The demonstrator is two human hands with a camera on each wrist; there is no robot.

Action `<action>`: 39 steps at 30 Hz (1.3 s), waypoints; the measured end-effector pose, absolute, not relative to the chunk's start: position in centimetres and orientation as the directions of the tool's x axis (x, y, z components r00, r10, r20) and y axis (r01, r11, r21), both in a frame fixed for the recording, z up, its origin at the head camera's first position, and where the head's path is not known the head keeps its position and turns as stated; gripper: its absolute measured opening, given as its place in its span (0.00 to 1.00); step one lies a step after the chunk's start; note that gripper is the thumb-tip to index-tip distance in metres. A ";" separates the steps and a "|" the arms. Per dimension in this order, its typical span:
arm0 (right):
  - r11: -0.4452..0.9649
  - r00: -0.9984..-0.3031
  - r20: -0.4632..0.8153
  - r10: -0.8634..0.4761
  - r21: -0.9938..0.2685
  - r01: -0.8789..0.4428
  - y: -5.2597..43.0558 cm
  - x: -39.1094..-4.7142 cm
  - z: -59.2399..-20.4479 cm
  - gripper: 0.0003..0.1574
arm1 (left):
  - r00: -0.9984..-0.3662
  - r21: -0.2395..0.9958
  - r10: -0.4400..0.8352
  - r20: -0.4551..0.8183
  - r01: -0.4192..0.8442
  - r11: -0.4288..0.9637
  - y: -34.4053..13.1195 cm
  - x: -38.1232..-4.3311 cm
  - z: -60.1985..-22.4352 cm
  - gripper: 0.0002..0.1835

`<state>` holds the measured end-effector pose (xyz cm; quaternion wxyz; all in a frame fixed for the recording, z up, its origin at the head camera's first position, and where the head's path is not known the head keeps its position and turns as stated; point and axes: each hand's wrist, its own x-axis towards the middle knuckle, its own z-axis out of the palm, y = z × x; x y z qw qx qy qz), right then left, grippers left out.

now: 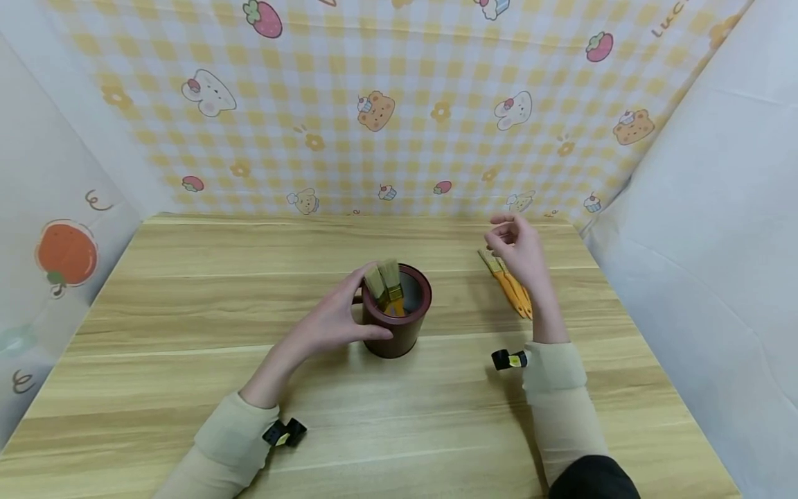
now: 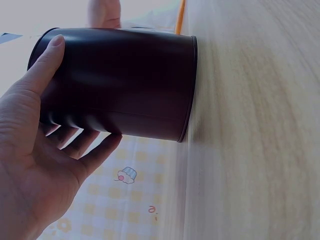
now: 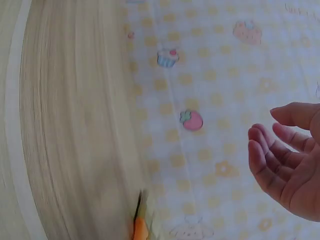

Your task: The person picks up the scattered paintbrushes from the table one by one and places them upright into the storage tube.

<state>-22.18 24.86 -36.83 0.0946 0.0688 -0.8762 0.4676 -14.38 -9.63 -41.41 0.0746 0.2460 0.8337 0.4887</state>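
A dark brown cylindrical pot point(image 1: 393, 337) stands upright on the table, and my left hand point(image 1: 339, 312) grips its side. In the left wrist view the thumb lies along one side of the pot point(image 2: 120, 80) and the fingers curl round the other. Two paintbrushes point(image 1: 385, 283) stand in it with bristles up and orange handles down inside. My right hand point(image 1: 520, 249) hovers over the far right of the table, fingers loosely bent and holding nothing. Below it lie paintbrushes with orange handles point(image 1: 512, 291), partly hidden by the wrist in the head view.
A wood-grain table point(image 1: 206, 291) carries everything. Behind it hangs a yellow checked cloth point(image 1: 436, 138) with cartoon prints. White sheets point(image 1: 704, 229) close off the sides. Each sleeve bears a small black camera point(image 1: 509, 359).
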 end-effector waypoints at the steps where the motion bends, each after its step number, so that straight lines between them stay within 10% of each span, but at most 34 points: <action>1: 0.564 -0.979 0.204 -0.026 -0.805 -0.182 25.3 -22.3 -37.0 0.21 | -0.868 0.854 0.483 0.116 0.336 0.398 -9.6 -14.4 -41.4 0.60; 16: 0.769 -0.980 -0.183 -0.072 -0.637 0.063 28.1 -23.2 -38.8 0.35 | -0.872 0.854 0.479 0.101 0.323 0.408 -9.6 -14.4 -41.3 0.61; 39: 0.856 -0.975 -0.214 -0.063 -0.513 0.057 28.0 -23.7 -40.5 0.35 | -0.872 0.855 0.480 0.097 0.320 0.408 -9.6 -14.5 -41.4 0.60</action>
